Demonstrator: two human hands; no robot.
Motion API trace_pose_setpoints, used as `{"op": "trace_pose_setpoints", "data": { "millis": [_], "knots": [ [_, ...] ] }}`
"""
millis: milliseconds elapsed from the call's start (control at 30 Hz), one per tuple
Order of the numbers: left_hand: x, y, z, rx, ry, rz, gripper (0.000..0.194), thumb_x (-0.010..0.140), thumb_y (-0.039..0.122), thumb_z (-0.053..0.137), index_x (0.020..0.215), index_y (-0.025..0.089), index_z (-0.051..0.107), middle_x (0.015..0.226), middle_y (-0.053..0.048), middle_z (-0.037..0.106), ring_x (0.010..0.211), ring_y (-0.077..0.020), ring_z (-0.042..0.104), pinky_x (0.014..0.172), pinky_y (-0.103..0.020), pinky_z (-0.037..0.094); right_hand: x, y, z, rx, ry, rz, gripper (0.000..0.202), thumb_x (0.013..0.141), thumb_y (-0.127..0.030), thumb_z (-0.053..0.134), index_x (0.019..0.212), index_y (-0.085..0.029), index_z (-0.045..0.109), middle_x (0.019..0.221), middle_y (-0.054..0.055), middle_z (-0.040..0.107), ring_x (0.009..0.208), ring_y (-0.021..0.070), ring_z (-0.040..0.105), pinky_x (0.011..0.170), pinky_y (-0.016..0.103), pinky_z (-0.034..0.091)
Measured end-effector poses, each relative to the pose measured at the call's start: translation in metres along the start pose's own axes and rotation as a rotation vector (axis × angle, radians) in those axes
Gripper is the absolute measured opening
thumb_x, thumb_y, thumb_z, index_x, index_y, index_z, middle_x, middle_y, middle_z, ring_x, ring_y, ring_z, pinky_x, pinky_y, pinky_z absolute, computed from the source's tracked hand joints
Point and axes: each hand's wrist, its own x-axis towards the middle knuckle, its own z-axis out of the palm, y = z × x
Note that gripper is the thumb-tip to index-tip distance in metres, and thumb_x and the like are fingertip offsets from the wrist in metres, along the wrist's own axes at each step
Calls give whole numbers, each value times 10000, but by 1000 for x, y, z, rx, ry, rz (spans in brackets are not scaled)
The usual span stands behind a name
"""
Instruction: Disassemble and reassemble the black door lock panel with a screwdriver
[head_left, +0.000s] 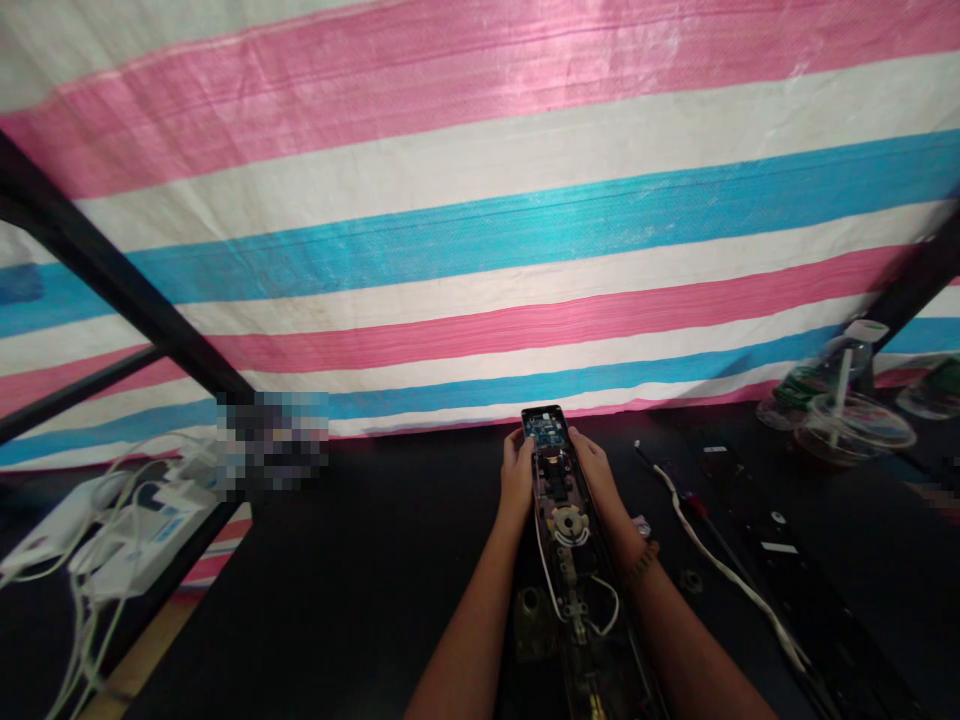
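A long, dark opened device housing (559,485) lies lengthwise between my forearms. At its far end sits a blue-green circuit board (547,430). A round metal part (570,522) and a loose white wire (606,605) show further down the housing. My left hand (517,468) grips the left edge of the far end, thumb near the board. Opposite it, my right hand (594,465) holds the right edge, fingers wrapped round the side and partly hidden.
A twisted white cable (705,550) and a long black panel (802,575) lie to the right. Behind them stand a plastic cup (844,430) and bottle. White boxes (142,545) with tangled cables are at left. A small dark part (531,625) sits beside the housing.
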Motion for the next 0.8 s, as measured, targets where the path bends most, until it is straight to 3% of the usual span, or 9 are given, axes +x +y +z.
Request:
{"op": "trace_pose_setpoints", "data": {
  "millis": [800],
  "knots": [
    [0,2,0,5,-5,-11,353,885,412,594,1159,190,593,1067,-86,720,985,-229,684,909,-357,511,-3,-3,2,22,18,7,511,651,-658,764,756,-162,699,655,23,683,625,188,578,601,288,467]
  ]
}}
